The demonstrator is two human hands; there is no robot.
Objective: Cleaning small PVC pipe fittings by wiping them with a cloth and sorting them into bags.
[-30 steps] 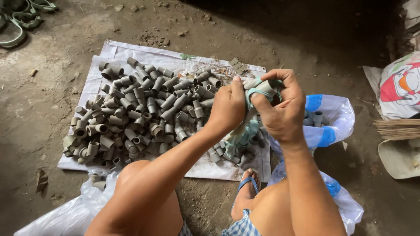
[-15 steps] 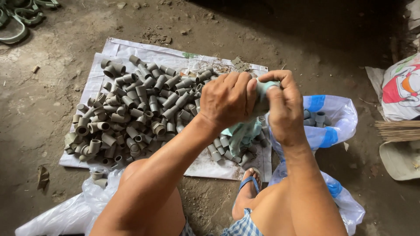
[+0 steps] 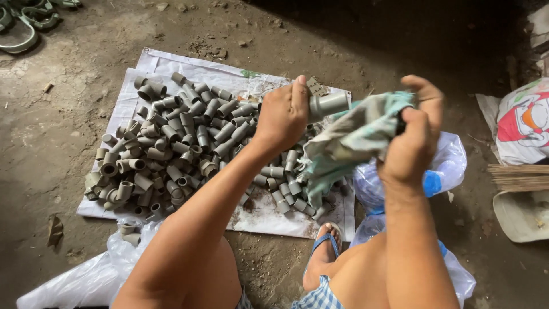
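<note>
Step in hand, by the look of it: wiping grey pipe fittings one at a time with a rag.

Left hand (image 3: 284,114) is closed round a fitting (image 3: 327,105), thumb up; the fitting's open end sticks out toward 3 o'clock, clear of the fist. It is held in the air above the sheet's (image 3: 171,64) 2 o'clock corner.

Right hand (image 3: 413,143) is pinched shut on the rag (image 3: 354,137), fingers curled over the top. The rag hangs loose from the fist toward 8 o'clock, its upper edge just beside the fitting's end; whether they touch, cannot tell.

Both forearms reach up from the frame's 6 o'clock edge, wrists bent inward toward each other.

Pile (image 3: 183,143) of like fittings covers the sheet from its 9 o'clock side to centre. A clear bag (image 3: 446,166) lies at 3 o'clock of the sheet, under the right wrist.

Next move likely calls for bringing the rag and fitting together and turning the fitting within the cloth, with the left grip firm.
</note>
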